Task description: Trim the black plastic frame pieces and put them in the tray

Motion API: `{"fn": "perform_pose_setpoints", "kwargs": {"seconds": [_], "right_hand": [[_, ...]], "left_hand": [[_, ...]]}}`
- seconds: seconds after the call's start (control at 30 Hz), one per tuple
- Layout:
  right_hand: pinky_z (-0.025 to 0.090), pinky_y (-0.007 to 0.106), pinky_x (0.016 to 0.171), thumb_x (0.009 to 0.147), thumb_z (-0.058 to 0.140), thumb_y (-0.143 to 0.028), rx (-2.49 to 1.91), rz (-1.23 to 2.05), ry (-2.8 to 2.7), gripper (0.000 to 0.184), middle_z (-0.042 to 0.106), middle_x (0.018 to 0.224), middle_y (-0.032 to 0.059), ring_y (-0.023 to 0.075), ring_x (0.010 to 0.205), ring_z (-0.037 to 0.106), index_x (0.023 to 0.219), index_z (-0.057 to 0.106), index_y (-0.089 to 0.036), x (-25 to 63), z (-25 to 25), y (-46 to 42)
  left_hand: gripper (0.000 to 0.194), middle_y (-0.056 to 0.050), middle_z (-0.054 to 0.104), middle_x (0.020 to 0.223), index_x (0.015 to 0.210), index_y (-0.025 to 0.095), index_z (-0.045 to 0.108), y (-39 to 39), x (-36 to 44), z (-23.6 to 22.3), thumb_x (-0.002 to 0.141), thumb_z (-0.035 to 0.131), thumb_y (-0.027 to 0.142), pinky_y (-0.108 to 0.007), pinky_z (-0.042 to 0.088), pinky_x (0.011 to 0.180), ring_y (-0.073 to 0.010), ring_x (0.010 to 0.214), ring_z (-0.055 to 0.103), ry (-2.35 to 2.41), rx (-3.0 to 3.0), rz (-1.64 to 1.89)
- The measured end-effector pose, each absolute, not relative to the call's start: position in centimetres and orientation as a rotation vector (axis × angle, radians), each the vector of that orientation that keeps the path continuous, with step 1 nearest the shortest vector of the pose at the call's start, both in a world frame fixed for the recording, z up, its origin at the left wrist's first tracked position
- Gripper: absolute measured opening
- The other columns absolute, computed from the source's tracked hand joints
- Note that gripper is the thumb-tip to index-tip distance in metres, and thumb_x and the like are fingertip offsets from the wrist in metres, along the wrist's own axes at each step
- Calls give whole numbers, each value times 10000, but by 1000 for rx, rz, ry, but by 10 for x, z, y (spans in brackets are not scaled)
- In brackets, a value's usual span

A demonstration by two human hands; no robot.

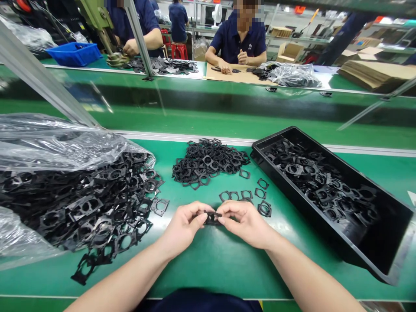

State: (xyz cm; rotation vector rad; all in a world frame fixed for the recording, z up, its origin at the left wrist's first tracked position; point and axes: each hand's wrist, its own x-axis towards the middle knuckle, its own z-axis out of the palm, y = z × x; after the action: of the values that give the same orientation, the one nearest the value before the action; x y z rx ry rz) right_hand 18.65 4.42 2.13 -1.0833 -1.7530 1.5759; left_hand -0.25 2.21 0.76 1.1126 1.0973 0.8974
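Between my two hands, low over the green table, is a small black plastic part (212,217), partly hidden by the fingers. My left hand (190,223) pinches its left end with thumb and fingers. At the other end, my right hand (242,220) grips it the same way. Just beyond the hands lie several loose black frames with round holes (246,194). Farther back is a heap of similar black frames (208,160). A larger pile of black plastic frames (94,216) spreads to the left of my left hand.
A clear plastic bag (65,145) partly covers the left pile. On the right stands a deep black tray (328,236) holding many frames. Metal rails border the green table (195,273). Across the partition, a co-worker (240,41) handles dark parts on cardboard; a blue bin (74,54) sits left.
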Motion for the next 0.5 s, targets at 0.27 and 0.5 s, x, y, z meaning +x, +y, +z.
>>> {"fn": "perform_pose_setpoints", "kwargs": {"seconds": [0.27,0.5], "right_hand": [[392,234,565,802,630,-352,-1096,1756,-1622,225,574,668,12,111,596,497,793,635,-127,187,24,46],[417,249,603,768,669,-338,-1118,1744,-1497,220,607,673,24,118,604,521,790,644,-121,186,17,48]], "left_hand": [[170,-14,597,710,826,152,667,23,-2,10,775,611,304,-230,414,578,-111,590,483,1048,1057,893],[174,-16,621,693,776,140,618,24,1,1,820,572,301,-237,468,643,-133,669,571,1049,1043,808]]}}
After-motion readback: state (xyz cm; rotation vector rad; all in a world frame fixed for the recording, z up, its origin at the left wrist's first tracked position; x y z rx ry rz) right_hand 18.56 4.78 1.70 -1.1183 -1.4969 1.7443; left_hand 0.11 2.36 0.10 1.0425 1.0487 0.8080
